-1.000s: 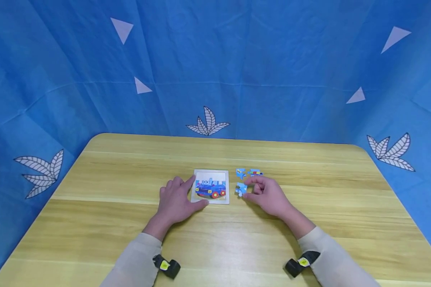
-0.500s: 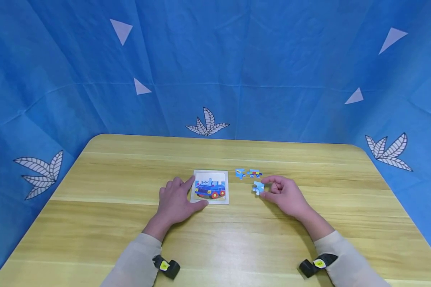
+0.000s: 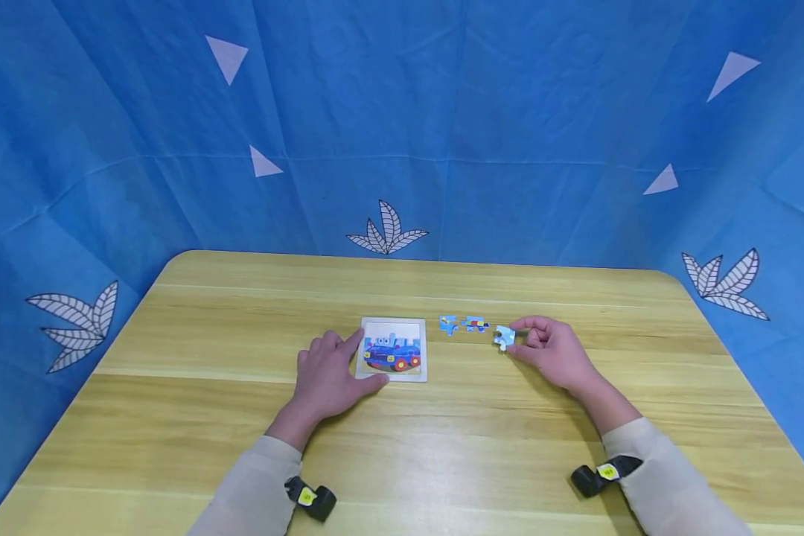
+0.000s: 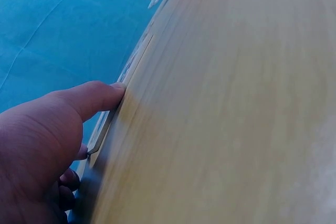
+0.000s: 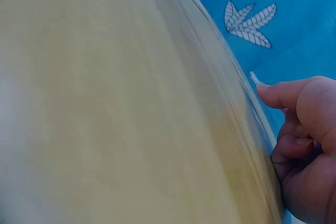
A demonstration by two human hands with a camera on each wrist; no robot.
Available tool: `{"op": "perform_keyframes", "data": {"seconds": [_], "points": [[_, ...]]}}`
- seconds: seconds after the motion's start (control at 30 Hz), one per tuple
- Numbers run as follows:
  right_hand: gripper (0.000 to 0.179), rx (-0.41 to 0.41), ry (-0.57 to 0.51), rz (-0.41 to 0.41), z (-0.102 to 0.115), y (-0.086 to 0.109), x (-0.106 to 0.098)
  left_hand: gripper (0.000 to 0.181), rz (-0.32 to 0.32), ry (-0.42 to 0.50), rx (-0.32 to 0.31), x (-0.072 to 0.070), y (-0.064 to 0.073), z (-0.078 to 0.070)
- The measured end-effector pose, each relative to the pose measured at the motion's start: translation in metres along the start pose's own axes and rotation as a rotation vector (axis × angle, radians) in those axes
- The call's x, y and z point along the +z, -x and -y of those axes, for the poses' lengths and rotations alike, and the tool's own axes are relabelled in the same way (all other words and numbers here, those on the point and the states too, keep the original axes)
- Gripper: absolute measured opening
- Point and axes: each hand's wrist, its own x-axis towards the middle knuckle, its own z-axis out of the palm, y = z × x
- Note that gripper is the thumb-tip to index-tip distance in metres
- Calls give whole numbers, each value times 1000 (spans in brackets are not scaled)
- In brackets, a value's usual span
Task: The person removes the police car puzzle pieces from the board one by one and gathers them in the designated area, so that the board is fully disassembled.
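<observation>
My left hand (image 3: 328, 376) holds a square jigsaw board (image 3: 425, 350) at its left side, the thumb on the near edge and the index finger near the far left corner. A blue truck picture fills its lower part; the upper part is pale. To the right, my right hand (image 3: 559, 356) pinches a light-blue puzzle piece (image 3: 505, 337) between thumb and index finger. In the right wrist view, only a thin edge of the puzzle piece (image 5: 255, 78) shows past the thumb. Two more pieces, one blue (image 3: 448, 324) and one multicoloured (image 3: 475, 324), lie between board and right hand.
The wooden table (image 3: 402, 461) extends around both hands. Behind it hangs a blue curtain (image 3: 522, 112) with white triangles and leaf prints. Black wrist devices are strapped over both sleeves.
My right hand has carried the pinched puzzle piece to the right, away from the board, then slightly farther back. The left hand, board and two loose pieces stay in place.
</observation>
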Motion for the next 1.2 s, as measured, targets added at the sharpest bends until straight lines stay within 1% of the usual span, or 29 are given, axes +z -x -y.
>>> {"op": "perform_keyframes", "data": {"seconds": [0.27, 0.43, 0.67, 0.97, 1.2], "points": [[31, 30, 29, -1, -6, -17, -7, 97, 3, -1, -2, 0, -1, 0], [33, 49, 22, 23, -5, -26, -7, 97, 4, -2, -2, 0, -1, 0], [32, 105, 39, 66, -4, -34, -7, 98, 1, -1, -7, 1, -1, 0], [34, 124, 14, 89, -1, -36, -10, 98, 0, 5, -9, 1, -1, 0], [34, 124, 15, 97, -5, -37, -9, 97, 3, 6, -10, 0, 0, 0]]}}
